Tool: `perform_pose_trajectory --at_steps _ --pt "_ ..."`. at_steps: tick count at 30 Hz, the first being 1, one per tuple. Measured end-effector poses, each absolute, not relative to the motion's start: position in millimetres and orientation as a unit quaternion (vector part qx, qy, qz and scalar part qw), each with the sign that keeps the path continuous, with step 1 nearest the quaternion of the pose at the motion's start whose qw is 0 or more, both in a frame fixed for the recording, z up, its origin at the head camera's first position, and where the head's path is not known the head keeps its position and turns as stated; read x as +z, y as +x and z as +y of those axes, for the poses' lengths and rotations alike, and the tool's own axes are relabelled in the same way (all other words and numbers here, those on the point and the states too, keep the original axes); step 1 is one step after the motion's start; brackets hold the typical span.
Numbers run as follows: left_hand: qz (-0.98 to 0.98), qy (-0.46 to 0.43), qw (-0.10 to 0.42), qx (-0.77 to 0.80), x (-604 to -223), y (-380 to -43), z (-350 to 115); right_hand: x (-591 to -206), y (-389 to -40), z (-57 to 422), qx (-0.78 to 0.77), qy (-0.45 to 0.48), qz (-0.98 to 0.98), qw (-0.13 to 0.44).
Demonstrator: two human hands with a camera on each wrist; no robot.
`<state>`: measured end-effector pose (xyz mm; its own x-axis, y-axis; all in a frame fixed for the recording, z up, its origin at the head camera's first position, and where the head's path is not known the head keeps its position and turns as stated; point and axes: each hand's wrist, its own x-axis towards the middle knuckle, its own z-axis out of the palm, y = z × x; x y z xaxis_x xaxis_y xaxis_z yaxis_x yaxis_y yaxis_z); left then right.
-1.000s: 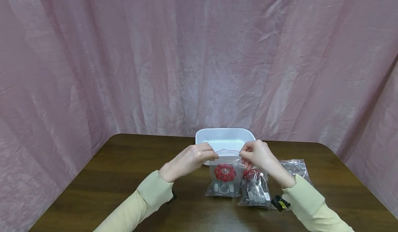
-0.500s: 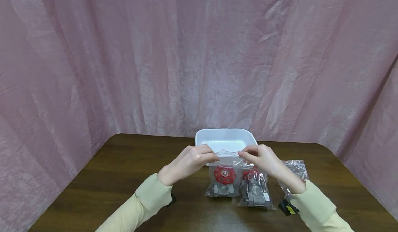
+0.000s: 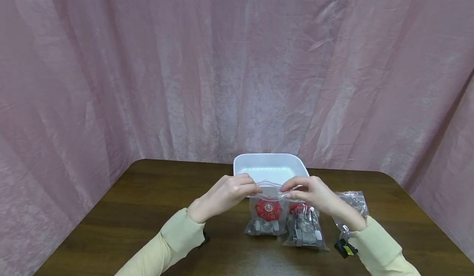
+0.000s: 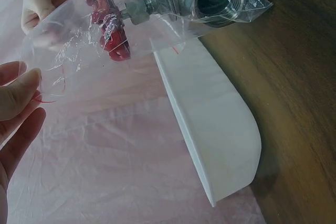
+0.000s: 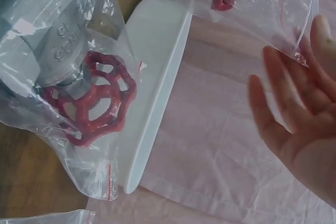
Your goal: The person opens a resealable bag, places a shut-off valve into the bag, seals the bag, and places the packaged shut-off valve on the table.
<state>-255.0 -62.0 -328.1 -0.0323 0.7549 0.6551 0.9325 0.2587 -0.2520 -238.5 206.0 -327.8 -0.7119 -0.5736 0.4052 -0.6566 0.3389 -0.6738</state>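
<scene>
A clear zip bag [image 3: 252, 218] stands upright on the table with a metal valve inside, its red handwheel [image 3: 268, 209] facing me. My left hand [image 3: 231, 191] pinches the left side of the bag's mouth between thumb and fingers. At the right side, my right hand [image 3: 312, 191] has its thumb and index finger apart at the mouth's edges. The mouth gapes in a small oval. In the right wrist view, the right fingers [image 5: 283, 103] are spread and nearly straight beside the bag's corner. A second bagged valve [image 3: 306, 228] stands just to the right, below that hand.
Behind the bags sits a white tray [image 3: 271, 156] near the table's back edge. Another clear zip bag [image 3: 353, 202] lies on the right, partly behind the right forearm. The dark wooden table [image 3: 155, 193] ends at a pink curtain [image 3: 222, 82].
The right thumb and index finger have come apart, and the bag's mouth has widened from a thin line to an oval. The left hand keeps its pinch, slightly lower.
</scene>
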Motion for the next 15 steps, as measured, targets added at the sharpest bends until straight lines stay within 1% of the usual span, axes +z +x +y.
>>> perform_pose_trajectory --at_steps 6,10,15 --pt "-0.708 -0.594 0.358 -0.136 -330.5 -253.6 -62.9 -331.9 -236.8 204.0 0.425 0.373 -0.813 0.138" --pt "-0.707 -0.594 0.357 -0.14 -330.5 -254.3 -63.0 -332.3 -233.7 201.5 0.419 0.358 -0.819 0.161" --pt "-0.708 -0.586 0.355 -0.173 -332.0 -256.7 -63.9 -330.0 -229.9 198.4 0.419 0.368 -0.81 0.182"
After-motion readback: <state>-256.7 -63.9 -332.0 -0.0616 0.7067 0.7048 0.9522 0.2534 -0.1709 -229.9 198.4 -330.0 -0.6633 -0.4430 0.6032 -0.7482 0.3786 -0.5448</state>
